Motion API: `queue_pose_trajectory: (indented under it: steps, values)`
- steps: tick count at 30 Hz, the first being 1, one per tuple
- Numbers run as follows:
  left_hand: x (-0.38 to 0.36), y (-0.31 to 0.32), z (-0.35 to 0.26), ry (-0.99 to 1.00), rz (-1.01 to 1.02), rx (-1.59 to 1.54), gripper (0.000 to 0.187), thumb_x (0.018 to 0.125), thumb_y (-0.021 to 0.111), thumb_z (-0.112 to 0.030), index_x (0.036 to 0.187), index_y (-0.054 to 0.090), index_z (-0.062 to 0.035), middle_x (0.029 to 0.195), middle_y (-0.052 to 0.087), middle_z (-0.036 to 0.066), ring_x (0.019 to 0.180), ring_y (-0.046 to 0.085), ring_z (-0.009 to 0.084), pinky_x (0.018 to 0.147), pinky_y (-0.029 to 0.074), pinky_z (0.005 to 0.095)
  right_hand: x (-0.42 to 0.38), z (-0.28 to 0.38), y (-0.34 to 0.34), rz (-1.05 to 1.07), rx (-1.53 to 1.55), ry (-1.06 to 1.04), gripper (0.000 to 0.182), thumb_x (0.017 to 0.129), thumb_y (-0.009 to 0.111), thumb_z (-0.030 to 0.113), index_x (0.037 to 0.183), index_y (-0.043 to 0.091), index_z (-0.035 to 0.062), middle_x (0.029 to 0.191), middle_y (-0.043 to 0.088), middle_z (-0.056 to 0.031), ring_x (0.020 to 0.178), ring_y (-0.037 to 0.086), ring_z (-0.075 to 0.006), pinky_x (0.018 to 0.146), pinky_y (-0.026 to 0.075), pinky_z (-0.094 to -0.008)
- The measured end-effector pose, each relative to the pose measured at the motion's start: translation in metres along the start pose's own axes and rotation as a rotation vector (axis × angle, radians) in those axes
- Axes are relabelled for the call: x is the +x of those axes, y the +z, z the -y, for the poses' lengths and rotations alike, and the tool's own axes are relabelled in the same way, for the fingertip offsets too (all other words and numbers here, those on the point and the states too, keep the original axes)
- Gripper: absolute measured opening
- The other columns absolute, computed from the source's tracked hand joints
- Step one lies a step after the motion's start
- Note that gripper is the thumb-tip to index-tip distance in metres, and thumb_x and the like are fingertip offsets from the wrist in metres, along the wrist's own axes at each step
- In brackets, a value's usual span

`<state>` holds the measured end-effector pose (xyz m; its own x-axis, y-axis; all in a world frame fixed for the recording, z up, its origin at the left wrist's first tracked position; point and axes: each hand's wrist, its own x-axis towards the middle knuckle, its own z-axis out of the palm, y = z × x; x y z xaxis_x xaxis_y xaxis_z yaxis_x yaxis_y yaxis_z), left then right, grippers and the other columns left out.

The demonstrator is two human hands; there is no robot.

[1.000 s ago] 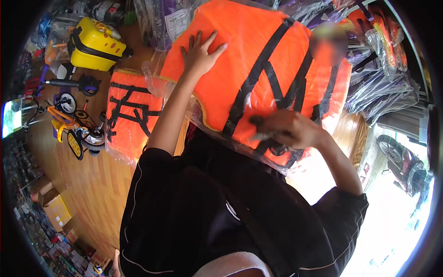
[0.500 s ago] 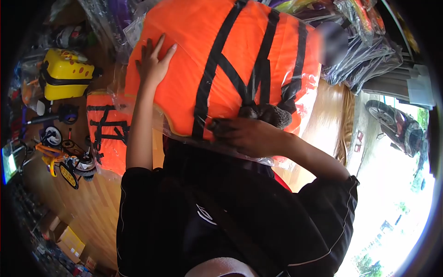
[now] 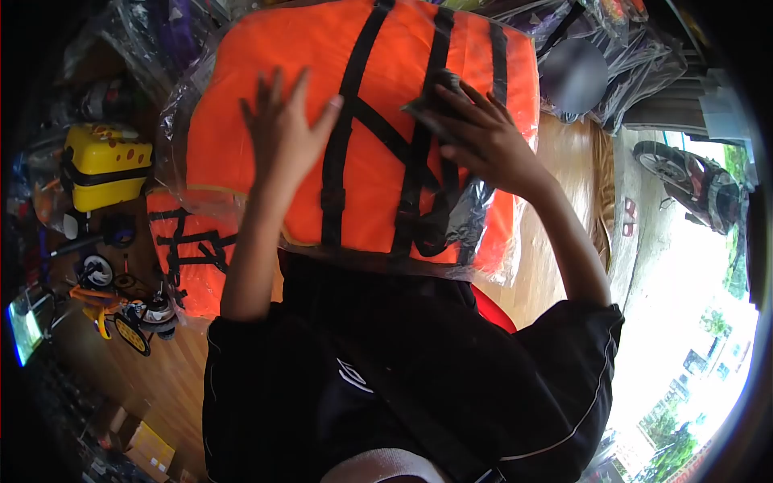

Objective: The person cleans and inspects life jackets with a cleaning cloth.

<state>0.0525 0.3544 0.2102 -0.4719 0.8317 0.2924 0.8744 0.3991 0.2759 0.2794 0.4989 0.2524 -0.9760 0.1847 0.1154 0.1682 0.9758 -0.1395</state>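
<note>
Vest point(image 3: 378, 137), orange with black straps and sealed in a clear plastic bag, lies across the person's lap, right under both hands. Left hand point(image 3: 282, 129) rests flat on the orange panel, fingers spread wide, its grip open and closed on nothing; it only presses on the plastic. Right hand point(image 3: 483, 141) sits beside it on the strapped part of the vest, with the black straps running between the two hands. Its grip is curled around a dark cloth point(image 3: 439, 92), which is pinched under the fingertips and pressed against the plastic just beyond the knuckles. How tightly the cloth is clamped cannot be told, since the fingers cover most of it.

Below the left wrist, near the elbow, a second vest point(image 3: 185, 249) of the same orange and black lies on the wooden floor point(image 3: 161, 370). Further out to the left of that hand stands a yellow case point(image 3: 105, 165) with spots, and below it sits a small toy bike point(image 3: 129, 310). Beyond the fingertips of both hands, more clear bags point(image 3: 628, 72) are heaped. Well off to the right of the right hand, a scooter point(image 3: 692, 193) stands outside in bright light.
</note>
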Motion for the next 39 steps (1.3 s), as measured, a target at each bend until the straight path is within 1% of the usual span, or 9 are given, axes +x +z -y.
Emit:
queue_pose_trajectory:
  steps: [4,12,28,31,32,33,36,38,39]
  values:
    - [-0.031,0.015,-0.053,0.207,0.148,-0.093,0.061,0.076,0.049,-0.050,0.121,0.042,-0.0104,0.129,0.029,0.022,0.123,0.023,0.0359,0.092,0.015,0.0625,0.008,-0.002,0.038,-0.093,-0.203,0.053,0.037,0.078,0.052,0.041,0.111,0.053,0.0261,0.128,0.038,-0.0012,0.121,0.031,-0.0249,0.095,0.024,-0.0496]
    - [-0.043,0.032,-0.055,0.224,0.195,-0.025,0.064,0.076,0.046,-0.054,0.130,0.029,-0.0228,0.137,0.016,0.016,0.127,0.012,0.0330,0.091,0.012,0.0652,-0.025,0.004,0.031,-0.075,0.025,-0.019,0.038,0.073,0.059,0.027,0.107,0.055,0.0112,0.113,0.052,0.0000,0.107,0.045,-0.0211,0.091,0.033,-0.0370]
    - [-0.039,0.031,-0.056,0.265,0.257,0.024,0.064,0.078,0.043,-0.054,0.131,0.026,-0.0227,0.138,0.013,0.017,0.127,0.008,0.0363,0.090,0.009,0.0667,-0.172,0.049,0.018,-0.007,0.126,0.117,0.036,0.062,0.065,0.011,0.098,0.060,0.0112,0.107,0.055,-0.0022,0.083,0.053,-0.0191,0.070,0.044,-0.0308]
    - [-0.037,0.031,-0.057,0.274,0.233,0.055,0.065,0.078,0.041,-0.055,0.130,0.030,-0.0168,0.135,0.017,0.021,0.126,0.009,0.0392,0.088,0.012,0.0671,-0.185,0.010,0.013,-0.208,0.232,0.201,0.028,0.063,0.061,0.000,0.090,0.059,0.0030,0.093,0.059,-0.0105,0.069,0.057,-0.0233,0.061,0.046,-0.0305]
    - [-0.035,0.029,-0.058,0.262,0.262,0.063,0.065,0.078,0.042,-0.054,0.129,0.030,-0.0153,0.135,0.017,0.022,0.125,0.011,0.0405,0.089,0.012,0.0668,-0.183,-0.004,0.010,-0.383,0.234,0.366,0.021,0.069,0.057,-0.003,0.090,0.059,0.0005,0.091,0.059,-0.0118,0.070,0.057,-0.0188,0.062,0.045,-0.0295]
    - [-0.034,0.027,-0.059,0.250,0.295,0.071,0.065,0.078,0.043,-0.053,0.129,0.031,-0.0137,0.134,0.017,0.024,0.125,0.012,0.0418,0.089,0.011,0.0666,-0.182,-0.011,0.004,-0.449,0.471,0.809,0.017,0.077,0.054,0.003,0.092,0.058,-0.0031,0.088,0.060,-0.0094,0.073,0.056,-0.0132,0.064,0.044,-0.0276]
    - [-0.021,0.022,-0.071,0.222,0.460,0.203,0.066,0.078,0.045,-0.050,0.129,0.030,-0.0118,0.132,0.019,0.026,0.122,0.018,0.0442,0.090,0.012,0.0661,-0.144,-0.055,-0.030,-0.651,0.637,1.173,0.026,0.082,0.053,0.016,0.098,0.058,-0.0028,0.088,0.060,-0.0073,0.078,0.055,-0.0103,0.072,0.042,-0.0231]
    - [-0.013,0.014,-0.096,0.262,0.378,0.098,0.067,0.077,0.048,-0.049,0.129,0.028,-0.0121,0.132,0.021,0.026,0.122,0.017,0.0441,0.091,0.013,0.0648,-0.123,-0.094,-0.024,-0.840,0.702,0.957,0.028,0.083,0.051,0.019,0.098,0.058,-0.0037,0.084,0.062,-0.0059,0.074,0.055,-0.0090,0.067,0.041,-0.0200]
    - [-0.010,0.012,-0.111,0.292,0.309,-0.005,0.069,0.076,0.051,-0.048,0.130,0.026,-0.0123,0.131,0.022,0.026,0.122,0.017,0.0440,0.092,0.013,0.0635,-0.107,-0.109,-0.019,-0.892,0.799,0.942,0.025,0.082,0.053,0.024,0.087,0.063,0.0014,0.066,0.058,0.0011,0.054,0.047,-0.0028,0.049,0.037,-0.0184]
